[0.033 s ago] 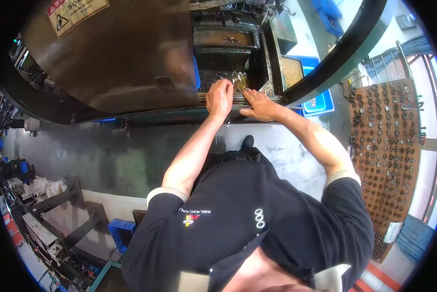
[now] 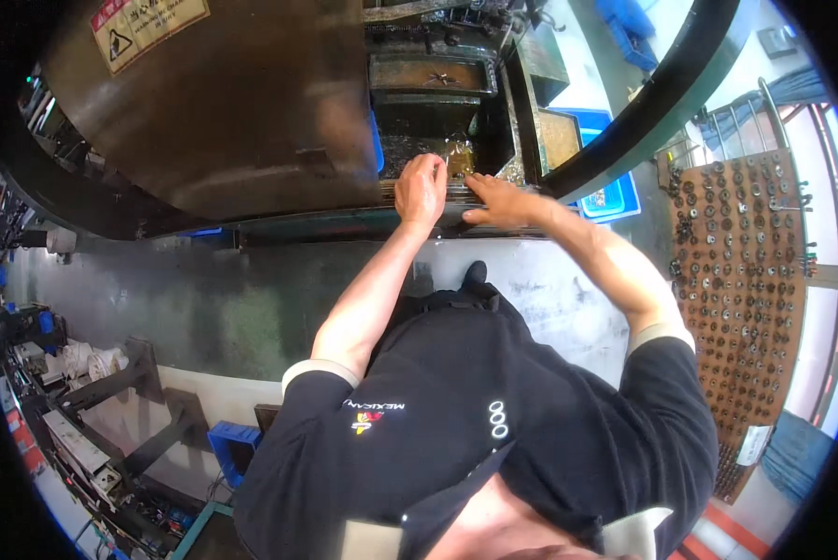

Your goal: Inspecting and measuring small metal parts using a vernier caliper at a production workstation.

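My left hand (image 2: 421,190) is over the front edge of a dark, wet machine trough (image 2: 409,149), its fingers curled together in a pinch. Whatever lies between those fingertips is too small or hidden to make out. Beside it, my right hand (image 2: 501,202) rests palm down on the trough's metal front rim, fingers stretched out and apart, pointing left; its wrist is slightly blurred. Just beyond both hands, a shiny, yellowish wet patch (image 2: 459,155) glints inside the trough.
A brown machine panel (image 2: 223,103) with a warning label stands left of the trough. Behind sits a shallow tray (image 2: 428,73) holding small dark pieces. Blue bins (image 2: 615,201) are at the right, near a brown board (image 2: 741,280) bearing rows of round metal parts.
My right hand has shifted slightly left along the rim. The bright glints in the trough have shrunk. My left hand has stayed about where it was.
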Demonstrator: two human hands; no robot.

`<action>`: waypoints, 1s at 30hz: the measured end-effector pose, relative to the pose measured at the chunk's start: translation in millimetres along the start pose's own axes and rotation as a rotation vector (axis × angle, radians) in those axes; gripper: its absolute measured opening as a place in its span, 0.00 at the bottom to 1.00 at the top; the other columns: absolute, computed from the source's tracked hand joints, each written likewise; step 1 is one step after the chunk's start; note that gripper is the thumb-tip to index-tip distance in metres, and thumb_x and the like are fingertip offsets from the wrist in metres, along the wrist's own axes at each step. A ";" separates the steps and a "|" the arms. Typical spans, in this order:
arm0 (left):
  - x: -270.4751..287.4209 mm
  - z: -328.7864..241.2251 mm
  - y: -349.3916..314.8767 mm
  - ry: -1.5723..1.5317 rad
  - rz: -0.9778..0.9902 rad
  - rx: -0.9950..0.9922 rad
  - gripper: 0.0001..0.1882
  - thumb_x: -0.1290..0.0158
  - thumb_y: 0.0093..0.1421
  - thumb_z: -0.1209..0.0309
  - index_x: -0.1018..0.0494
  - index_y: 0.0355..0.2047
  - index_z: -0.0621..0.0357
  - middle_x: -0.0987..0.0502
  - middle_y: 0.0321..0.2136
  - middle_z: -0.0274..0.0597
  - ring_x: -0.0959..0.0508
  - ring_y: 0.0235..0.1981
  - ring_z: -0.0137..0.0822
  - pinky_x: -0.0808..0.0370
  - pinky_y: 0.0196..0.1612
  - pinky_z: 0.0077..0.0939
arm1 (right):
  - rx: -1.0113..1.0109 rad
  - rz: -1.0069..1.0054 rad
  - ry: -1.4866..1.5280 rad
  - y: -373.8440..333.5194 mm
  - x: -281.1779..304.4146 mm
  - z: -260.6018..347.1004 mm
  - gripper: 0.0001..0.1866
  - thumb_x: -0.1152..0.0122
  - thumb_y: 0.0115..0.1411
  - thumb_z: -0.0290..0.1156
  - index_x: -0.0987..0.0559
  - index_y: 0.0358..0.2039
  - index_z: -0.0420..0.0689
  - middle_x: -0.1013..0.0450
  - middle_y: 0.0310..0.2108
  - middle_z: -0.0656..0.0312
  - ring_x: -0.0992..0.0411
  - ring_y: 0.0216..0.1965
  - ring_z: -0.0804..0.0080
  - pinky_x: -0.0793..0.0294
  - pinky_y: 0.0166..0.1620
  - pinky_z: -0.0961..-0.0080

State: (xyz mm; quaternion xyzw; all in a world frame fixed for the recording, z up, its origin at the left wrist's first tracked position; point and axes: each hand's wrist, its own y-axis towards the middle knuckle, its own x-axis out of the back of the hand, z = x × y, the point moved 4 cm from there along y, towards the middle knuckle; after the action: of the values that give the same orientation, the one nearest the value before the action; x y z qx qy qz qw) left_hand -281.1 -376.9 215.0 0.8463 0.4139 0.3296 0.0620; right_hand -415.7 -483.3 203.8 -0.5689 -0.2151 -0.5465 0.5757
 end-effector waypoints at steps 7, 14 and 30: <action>1.0 -0.8 0.1 0.013 -0.036 -0.007 0.03 0.47 0.57 0.72 0.27 0.28 0.57 0.24 0.30 0.43 0.24 0.35 0.48 0.28 0.37 0.42 | -0.151 -0.268 -0.535 83.6 29.9 -28.9 0.22 0.47 0.59 0.47 0.25 0.49 0.47 0.35 0.59 0.51 0.33 0.56 0.52 0.29 0.50 0.57; 7.0 6.4 2.7 0.052 -0.089 0.032 0.03 0.47 0.57 0.72 0.28 0.29 0.57 0.24 0.30 0.43 0.24 0.35 0.48 0.28 0.37 0.43 | -0.044 -0.074 0.221 70.7 -8.9 -4.0 0.23 0.66 0.69 0.48 0.30 0.56 0.52 0.34 0.57 0.49 0.35 0.56 0.46 0.34 0.57 0.58; -0.2 3.7 -0.7 -0.024 -0.030 -0.029 0.04 0.47 0.58 0.71 0.27 0.29 0.58 0.24 0.30 0.44 0.24 0.35 0.48 0.28 0.37 0.42 | 0.025 0.166 0.067 -7.9 19.6 -5.8 0.40 0.53 0.63 0.56 0.44 0.65 0.38 0.45 0.64 0.42 0.45 0.65 0.50 0.47 0.65 0.57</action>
State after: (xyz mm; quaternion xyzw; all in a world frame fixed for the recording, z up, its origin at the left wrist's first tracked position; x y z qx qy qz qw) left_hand -279.5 -376.0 211.8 0.8429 0.4209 0.3244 0.0843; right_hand -418.7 -494.1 222.7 -0.5588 -0.1545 -0.5130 0.6330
